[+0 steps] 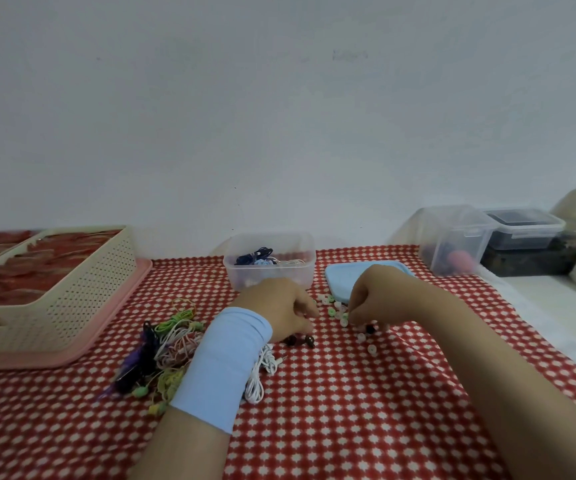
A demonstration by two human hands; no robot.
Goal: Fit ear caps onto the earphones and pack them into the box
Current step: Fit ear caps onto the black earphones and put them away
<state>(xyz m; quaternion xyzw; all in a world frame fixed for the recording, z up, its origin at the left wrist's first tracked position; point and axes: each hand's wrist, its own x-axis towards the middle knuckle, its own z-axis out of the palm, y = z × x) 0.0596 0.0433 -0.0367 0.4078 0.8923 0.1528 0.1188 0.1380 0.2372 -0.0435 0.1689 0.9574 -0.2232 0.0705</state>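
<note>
Cap-fitting is going on at mid-frame. The left hand [279, 304] is curling down over two dark earbuds [300, 340] on the counter [348, 410]; what its grip is holding is hidden. The right hand [376, 299] is dipping into the loose ear caps [336, 310], grip narrow, contents unclear. Next, likely: seating a cap squarely on a bud, before packing into the clear box [269, 261] just above.
</note>
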